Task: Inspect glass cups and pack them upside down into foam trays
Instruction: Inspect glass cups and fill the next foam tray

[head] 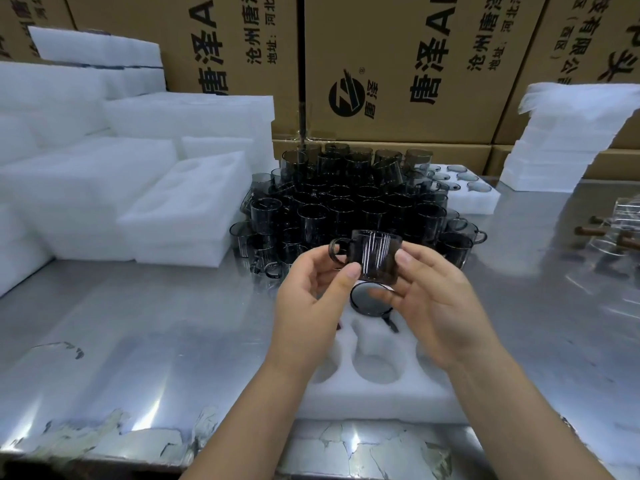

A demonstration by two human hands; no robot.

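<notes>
A smoky dark glass cup with a side handle on its left is held up between both hands, above a white foam tray near the table's front edge. My left hand pinches the cup's left side with thumb and fingers. My right hand holds its right side and bottom. In the tray's far row one dark cup sits upside down in a pocket; the nearer pockets show bare foam. A big pile of the same dark cups stands behind the hands.
Stacks of white foam trays fill the left side; more foam sheets lean at the right back. A filled foam tray lies behind the pile. Cardboard boxes wall the back. Clear glassware lies at the right edge.
</notes>
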